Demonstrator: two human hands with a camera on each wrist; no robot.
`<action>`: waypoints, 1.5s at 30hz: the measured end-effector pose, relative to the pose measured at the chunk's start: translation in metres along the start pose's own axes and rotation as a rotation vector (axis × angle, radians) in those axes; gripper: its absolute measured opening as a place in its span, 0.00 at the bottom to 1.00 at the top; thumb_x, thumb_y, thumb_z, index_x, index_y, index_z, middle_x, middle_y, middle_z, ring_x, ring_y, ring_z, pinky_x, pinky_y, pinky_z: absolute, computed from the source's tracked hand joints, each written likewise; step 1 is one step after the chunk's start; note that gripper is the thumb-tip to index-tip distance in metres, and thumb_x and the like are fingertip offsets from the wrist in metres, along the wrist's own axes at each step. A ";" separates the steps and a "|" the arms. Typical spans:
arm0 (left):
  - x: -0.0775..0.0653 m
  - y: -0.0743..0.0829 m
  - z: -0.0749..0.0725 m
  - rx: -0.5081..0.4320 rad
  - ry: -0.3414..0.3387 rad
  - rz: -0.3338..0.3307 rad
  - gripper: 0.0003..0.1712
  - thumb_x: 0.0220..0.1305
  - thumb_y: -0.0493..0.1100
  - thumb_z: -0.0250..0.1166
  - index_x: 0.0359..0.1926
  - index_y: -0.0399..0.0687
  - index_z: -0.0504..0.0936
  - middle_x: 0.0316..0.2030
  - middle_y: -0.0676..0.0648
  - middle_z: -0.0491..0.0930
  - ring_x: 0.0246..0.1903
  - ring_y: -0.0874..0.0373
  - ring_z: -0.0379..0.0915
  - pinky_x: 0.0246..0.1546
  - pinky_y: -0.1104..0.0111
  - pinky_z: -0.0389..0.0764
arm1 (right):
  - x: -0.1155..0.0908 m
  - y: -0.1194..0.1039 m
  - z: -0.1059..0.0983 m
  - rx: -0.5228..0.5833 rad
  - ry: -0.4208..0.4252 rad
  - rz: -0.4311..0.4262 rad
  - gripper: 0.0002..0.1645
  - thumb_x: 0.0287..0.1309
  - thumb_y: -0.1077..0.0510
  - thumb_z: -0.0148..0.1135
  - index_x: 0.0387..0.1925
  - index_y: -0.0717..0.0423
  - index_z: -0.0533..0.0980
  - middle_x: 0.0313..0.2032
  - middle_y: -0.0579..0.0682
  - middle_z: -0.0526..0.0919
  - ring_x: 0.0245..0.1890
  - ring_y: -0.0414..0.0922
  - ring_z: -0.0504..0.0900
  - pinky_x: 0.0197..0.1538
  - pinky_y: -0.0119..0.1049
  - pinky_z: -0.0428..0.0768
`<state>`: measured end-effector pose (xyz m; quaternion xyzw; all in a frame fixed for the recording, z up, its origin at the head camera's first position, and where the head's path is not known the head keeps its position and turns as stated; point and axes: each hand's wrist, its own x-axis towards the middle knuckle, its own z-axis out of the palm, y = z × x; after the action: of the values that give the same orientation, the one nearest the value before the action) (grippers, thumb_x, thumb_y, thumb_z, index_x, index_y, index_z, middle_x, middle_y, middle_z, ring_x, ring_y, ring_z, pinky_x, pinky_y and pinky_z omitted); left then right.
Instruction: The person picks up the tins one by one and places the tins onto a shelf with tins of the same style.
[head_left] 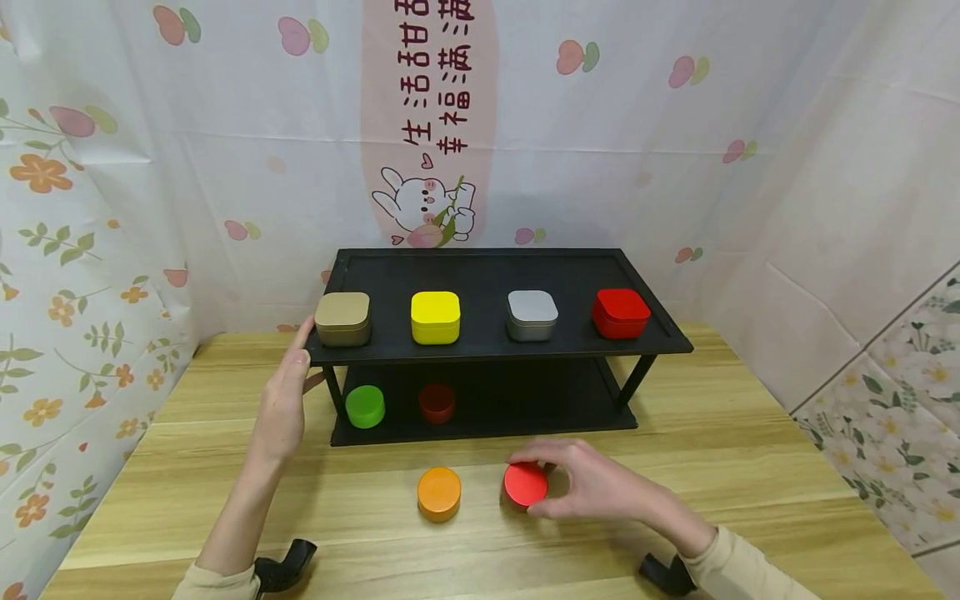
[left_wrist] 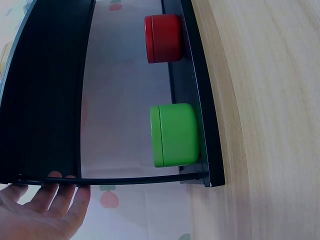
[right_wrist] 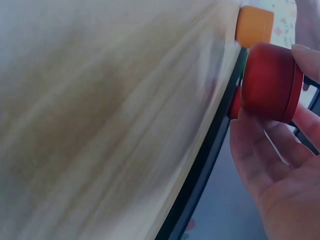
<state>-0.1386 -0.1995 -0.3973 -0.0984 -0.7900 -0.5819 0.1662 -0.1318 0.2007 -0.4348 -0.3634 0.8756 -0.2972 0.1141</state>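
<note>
In the head view my right hand (head_left: 592, 483) pinches a bright red round tin (head_left: 526, 485) between thumb and fingers, at the table in front of the shelf. In the right wrist view the red tin (right_wrist: 270, 82) has its side against the fingers of the hand (right_wrist: 285, 165). An orange round tin (head_left: 439, 493) stands to its left. My left hand (head_left: 281, 408) holds the left end of the black two-tier shelf (head_left: 480, 267) by its upper board. In the left wrist view, fingertips of this hand (left_wrist: 55, 207) lie over the board's end edge.
On the upper tier stand square tins: beige (head_left: 342, 319), yellow (head_left: 435, 317), grey (head_left: 532, 316) and red (head_left: 621, 314). The lower tier holds a green round tin (head_left: 365, 407) and a dark red one (head_left: 437, 403). A patterned curtain (head_left: 262, 167) hangs behind the wooden table (head_left: 202, 400).
</note>
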 end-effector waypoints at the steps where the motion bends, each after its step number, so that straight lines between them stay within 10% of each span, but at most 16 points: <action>1: 0.000 0.000 0.000 0.000 -0.001 0.000 0.31 0.84 0.55 0.32 0.83 0.60 0.50 0.82 0.54 0.51 0.78 0.63 0.51 0.60 0.84 0.70 | 0.001 0.001 -0.001 0.005 0.008 -0.004 0.31 0.56 0.48 0.77 0.62 0.47 0.80 0.57 0.38 0.84 0.53 0.38 0.80 0.55 0.33 0.84; 9: -0.001 -0.001 -0.001 0.009 0.005 -0.007 0.31 0.84 0.56 0.32 0.83 0.61 0.50 0.82 0.55 0.51 0.77 0.67 0.51 0.63 0.75 0.72 | 0.008 0.008 -0.010 0.027 0.083 -0.034 0.31 0.56 0.51 0.77 0.62 0.49 0.80 0.54 0.40 0.84 0.49 0.37 0.79 0.50 0.32 0.85; 16: 0.000 0.000 -0.001 -0.004 -0.004 0.001 0.32 0.84 0.56 0.31 0.83 0.58 0.49 0.82 0.53 0.50 0.79 0.55 0.49 0.70 0.41 0.68 | 0.016 0.014 -0.016 0.006 0.117 -0.040 0.32 0.56 0.52 0.77 0.62 0.48 0.80 0.54 0.40 0.85 0.49 0.38 0.79 0.50 0.35 0.85; 24: -0.001 0.000 -0.001 0.003 0.001 0.007 0.32 0.85 0.56 0.32 0.83 0.58 0.49 0.82 0.53 0.51 0.79 0.59 0.50 0.59 0.86 0.70 | 0.023 0.016 -0.022 -0.017 0.139 -0.004 0.32 0.55 0.52 0.77 0.62 0.48 0.80 0.54 0.39 0.85 0.48 0.38 0.79 0.48 0.31 0.83; 32: 0.000 0.000 -0.001 0.019 -0.001 0.001 0.32 0.84 0.56 0.32 0.83 0.56 0.49 0.82 0.53 0.50 0.80 0.50 0.48 0.69 0.46 0.70 | 0.029 0.028 -0.025 0.004 0.155 0.003 0.32 0.57 0.51 0.76 0.62 0.53 0.80 0.53 0.45 0.85 0.47 0.39 0.80 0.49 0.32 0.85; 39: 0.000 -0.002 -0.001 0.018 0.004 0.015 0.32 0.85 0.55 0.32 0.83 0.57 0.50 0.82 0.53 0.51 0.79 0.59 0.51 0.59 0.85 0.71 | 0.035 0.032 -0.028 -0.021 0.177 0.031 0.30 0.56 0.51 0.75 0.61 0.51 0.80 0.51 0.44 0.86 0.48 0.40 0.81 0.50 0.31 0.85; 45: 0.000 -0.002 -0.001 0.015 -0.001 0.011 0.32 0.85 0.56 0.32 0.83 0.57 0.49 0.82 0.53 0.50 0.80 0.53 0.49 0.66 0.69 0.74 | 0.040 0.035 -0.031 -0.016 0.193 0.067 0.30 0.57 0.53 0.75 0.61 0.50 0.80 0.50 0.47 0.86 0.47 0.42 0.82 0.47 0.30 0.85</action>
<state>-0.1389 -0.2008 -0.3985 -0.1017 -0.7938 -0.5752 0.1696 -0.1934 0.2054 -0.4312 -0.3043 0.8965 -0.3200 0.0362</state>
